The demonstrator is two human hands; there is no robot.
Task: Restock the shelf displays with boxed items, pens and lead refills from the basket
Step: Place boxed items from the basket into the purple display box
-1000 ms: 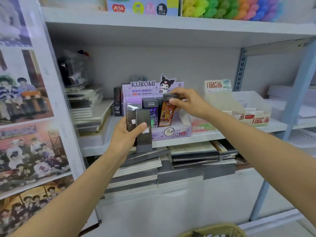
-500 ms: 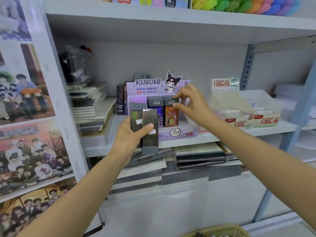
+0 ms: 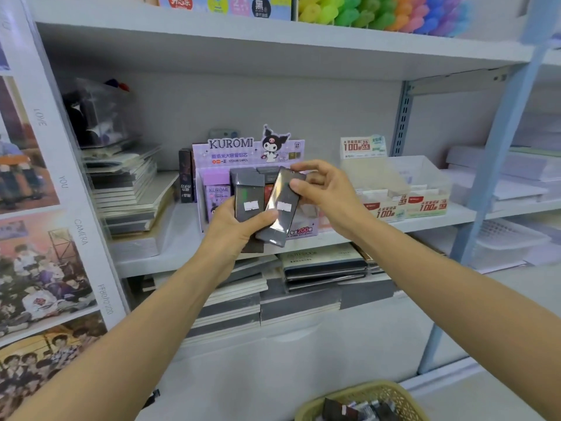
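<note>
In front of the Kuromi display (image 3: 239,153) at the shelf's (image 3: 182,256) front edge, the left hand's (image 3: 233,230) grip holds two refill packs (image 3: 247,196). The right hand (image 3: 329,196) pinches the tilted one's top. They look light, stiff and slippery, so the narrow edges seem the best hold.

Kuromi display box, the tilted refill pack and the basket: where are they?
Kuromi display box (image 3: 230,144): head view, purple header card.
tilted refill pack (image 3: 283,206): head view, white label.
basket (image 3: 368,389): head view, woven rim.

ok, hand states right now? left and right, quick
Left hand: holds two dark lead refill packs, an upright pack and a tilted pack.
Right hand: pinches the tilted pack's top end.
</note>
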